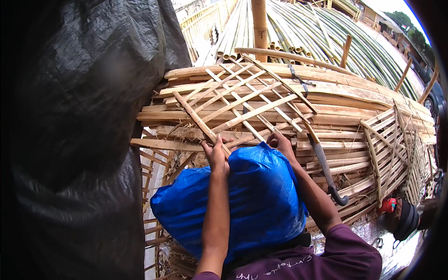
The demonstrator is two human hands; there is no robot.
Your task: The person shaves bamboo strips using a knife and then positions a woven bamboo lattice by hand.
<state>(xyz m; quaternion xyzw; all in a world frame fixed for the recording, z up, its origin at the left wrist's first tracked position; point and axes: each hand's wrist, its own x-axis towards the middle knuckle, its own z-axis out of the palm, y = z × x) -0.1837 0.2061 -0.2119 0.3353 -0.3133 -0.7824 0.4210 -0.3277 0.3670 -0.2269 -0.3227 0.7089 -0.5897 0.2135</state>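
A lattice of crossed bamboo strips leans over the stacked split bamboo in front of me. My left hand is closed round the lower end of its left edge strip, thumb pointing up. At the lattice's lower right part, my right hand is closed with bent fingers on a strip end; the fingertips are partly hidden. Across my lap, under both forearms, lies a blue plastic sheet, bulging and creased. A long knife with a dark curved handle rests on the bamboo to the right of my right hand.
Split bamboo lengths form a broad stack beyond the lattice. Another bamboo panel leans at the right, near a red-capped object. A black sheet hangs along the left. An upright pole and long bamboo poles stand behind.
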